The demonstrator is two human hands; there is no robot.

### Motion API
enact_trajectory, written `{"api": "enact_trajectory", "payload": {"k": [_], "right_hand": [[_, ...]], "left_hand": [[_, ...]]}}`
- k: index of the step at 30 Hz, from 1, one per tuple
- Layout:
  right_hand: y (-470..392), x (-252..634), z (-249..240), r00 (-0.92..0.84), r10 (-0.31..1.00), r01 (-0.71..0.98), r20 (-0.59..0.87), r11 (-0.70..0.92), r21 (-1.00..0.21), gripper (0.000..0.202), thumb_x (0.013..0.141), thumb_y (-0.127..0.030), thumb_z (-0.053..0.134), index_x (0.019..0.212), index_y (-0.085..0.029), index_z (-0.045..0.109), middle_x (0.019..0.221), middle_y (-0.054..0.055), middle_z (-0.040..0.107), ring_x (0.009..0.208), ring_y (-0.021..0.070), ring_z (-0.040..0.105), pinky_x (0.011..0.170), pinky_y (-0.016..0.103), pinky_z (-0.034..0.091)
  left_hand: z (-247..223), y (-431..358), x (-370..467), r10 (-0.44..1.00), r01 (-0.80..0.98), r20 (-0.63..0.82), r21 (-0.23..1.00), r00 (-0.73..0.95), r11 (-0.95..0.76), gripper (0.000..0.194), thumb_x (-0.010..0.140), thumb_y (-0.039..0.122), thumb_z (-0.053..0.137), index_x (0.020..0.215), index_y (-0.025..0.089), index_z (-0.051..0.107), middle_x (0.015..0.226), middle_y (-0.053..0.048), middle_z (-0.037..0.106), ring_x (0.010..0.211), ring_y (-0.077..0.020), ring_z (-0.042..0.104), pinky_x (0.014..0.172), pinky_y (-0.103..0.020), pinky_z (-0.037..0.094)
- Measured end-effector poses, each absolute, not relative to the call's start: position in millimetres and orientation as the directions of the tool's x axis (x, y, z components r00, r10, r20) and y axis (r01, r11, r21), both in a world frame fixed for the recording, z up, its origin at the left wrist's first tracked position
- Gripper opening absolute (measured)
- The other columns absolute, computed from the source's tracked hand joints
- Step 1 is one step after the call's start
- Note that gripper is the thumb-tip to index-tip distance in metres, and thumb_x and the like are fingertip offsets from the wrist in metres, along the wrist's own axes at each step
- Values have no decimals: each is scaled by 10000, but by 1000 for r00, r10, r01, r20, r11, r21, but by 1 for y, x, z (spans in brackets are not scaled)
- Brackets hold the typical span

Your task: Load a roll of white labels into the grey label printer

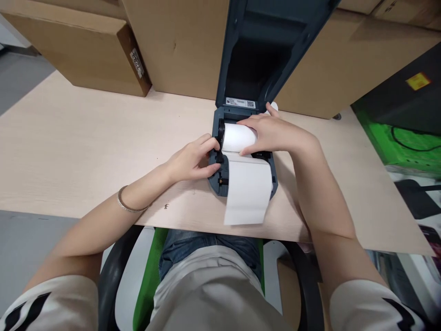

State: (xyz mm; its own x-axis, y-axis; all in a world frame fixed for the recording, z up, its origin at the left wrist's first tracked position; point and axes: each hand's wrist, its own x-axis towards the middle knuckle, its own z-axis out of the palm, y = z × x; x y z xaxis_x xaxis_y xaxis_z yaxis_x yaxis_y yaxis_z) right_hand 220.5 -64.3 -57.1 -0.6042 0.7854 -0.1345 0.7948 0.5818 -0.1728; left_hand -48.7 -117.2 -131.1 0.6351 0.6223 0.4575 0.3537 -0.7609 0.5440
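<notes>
A dark blue-grey label printer (214,184) stands on the table before me, with its lid (223,69) raised and tilted back. Inside it sits a white paper roll (237,138), its loose strip (248,191) running forward over the printer's front and past it. My left hand (195,158) grips the printer's left side, thumb and forefinger bent on the black parts beside the roll. From the right, my right hand (267,133) lies over the roll, thumb at its front and fingers behind. The roll's right end is hidden under that hand.
Behind the printer stand large cardboard sheets or boxes (182,50), and a flat carton (69,48) leans at the back left. At right are a black panel (396,82) and a green surface with a cable (409,149). The table's front edge (193,229) runs close to my lap.
</notes>
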Motion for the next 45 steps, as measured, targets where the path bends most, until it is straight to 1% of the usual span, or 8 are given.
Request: {"api": "enact_trajectory", "payload": {"k": [3,8,13,18,24,38,42,45], "right_hand": [[-71,223,-48,-597,793,800,-123,575,-174,858,719,-597,782,1453,-177,642,1409,157,694,1385,419,576,1328,670,130],[-103,231,-18,-601,799,768,26,587,-257,656,874,-581,686,1394,-182,698,1426,151,681,1273,393,641,1096,553,499],[-172,219,-22,-657,754,743,22,652,-150,491,1047,-461,505,1386,-162,697,1308,153,758,1113,349,747,944,518,614],[-225,198,-62,-717,675,691,174,721,46,696,1068,-508,461,1443,59,611,1517,323,564,1411,433,601,1124,570,569],[-239,182,-84,-615,752,778,236,628,25,790,1019,-636,507,1481,-3,606,1558,297,529,1469,434,544,1194,602,518],[-241,184,-84,-631,739,767,237,640,46,803,1022,-617,504,1511,15,576,1564,309,506,1462,468,534,1175,625,527],[-248,187,-82,-638,742,760,206,649,14,795,997,-562,593,1545,11,536,1607,296,454,1502,465,488,1193,637,507],[-251,203,-62,-710,683,690,172,724,-26,706,998,-506,600,1482,9,600,1558,281,537,1460,423,558,1161,573,555]], "left_hand": [[-132,-117,-49,626,352,460,550,630,-758,321,955,522,544,1065,221,553,986,-41,556,764,-186,526,729,-331,496],[-132,-117,-49,622,350,460,547,633,-760,331,968,530,542,1075,218,567,978,-43,554,767,-188,528,723,-330,499],[-129,-117,-49,635,353,437,567,637,-744,344,943,549,561,1051,222,556,980,-42,559,762,-188,530,743,-342,514],[-128,-117,-49,636,352,434,570,639,-742,341,926,539,584,1049,223,552,988,-42,570,756,-179,528,743,-338,519],[-129,-116,-50,649,368,438,567,623,-737,404,940,610,557,1046,220,568,959,-44,571,765,-189,530,734,-342,518],[-131,-121,-51,644,395,450,531,618,-750,560,999,710,447,1210,216,605,922,-47,543,793,-219,539,730,-368,502],[-130,-127,-52,615,453,546,416,568,-788,676,980,735,430,1398,222,567,1036,-108,589,982,-298,586,920,-507,529],[-126,-136,-49,424,328,623,270,657,-905,710,911,816,467,1378,297,600,1171,-119,653,1138,-348,625,1080,-610,494]]}}
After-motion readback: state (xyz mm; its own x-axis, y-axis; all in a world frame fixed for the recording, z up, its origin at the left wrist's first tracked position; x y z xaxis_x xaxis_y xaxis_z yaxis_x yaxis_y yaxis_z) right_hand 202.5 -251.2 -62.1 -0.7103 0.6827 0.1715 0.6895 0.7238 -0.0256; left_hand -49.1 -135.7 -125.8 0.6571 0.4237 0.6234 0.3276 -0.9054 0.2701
